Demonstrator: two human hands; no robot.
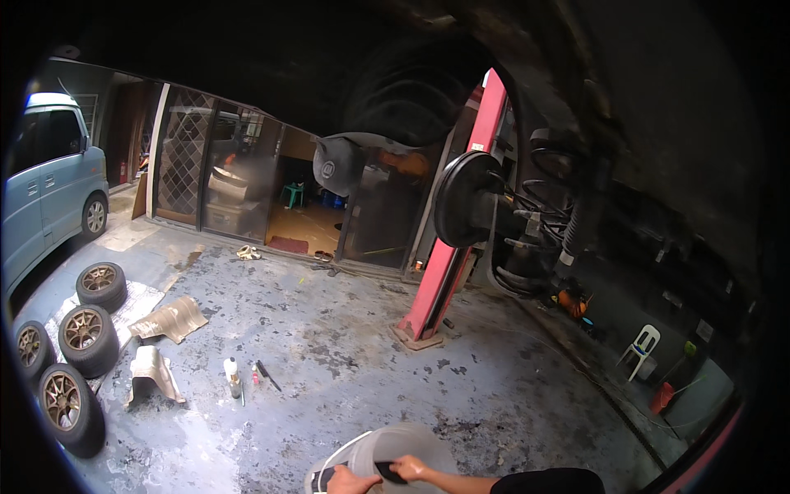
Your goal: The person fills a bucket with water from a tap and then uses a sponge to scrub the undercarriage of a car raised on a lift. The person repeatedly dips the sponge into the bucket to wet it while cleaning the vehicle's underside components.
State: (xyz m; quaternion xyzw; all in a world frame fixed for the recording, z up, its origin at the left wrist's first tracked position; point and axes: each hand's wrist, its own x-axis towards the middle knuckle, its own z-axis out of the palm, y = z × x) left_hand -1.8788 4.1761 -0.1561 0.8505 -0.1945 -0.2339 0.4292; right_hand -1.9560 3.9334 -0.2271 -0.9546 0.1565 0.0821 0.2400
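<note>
A pale, translucent bucket point(428, 449) with a white handle is at the bottom middle of the head view, its mouth facing up toward me. My left hand point(350, 481) is closed at the bucket's left side and seems to grip its rim. My right hand point(409, 469) reaches in over the mouth, fingers closed on a black object point(389, 473) whose kind I cannot make out. Part of that object is hidden by the hand and the lower edge of the picture.
Overhead hangs a raised car's underside, with a brake disc point(461, 200) and coil spring point(535, 193). A red lift post point(436, 288) stands ahead. Bottles point(231, 370), metal shields point(171, 319) and several wheels point(89, 337) lie left. A white chair point(642, 350) is right.
</note>
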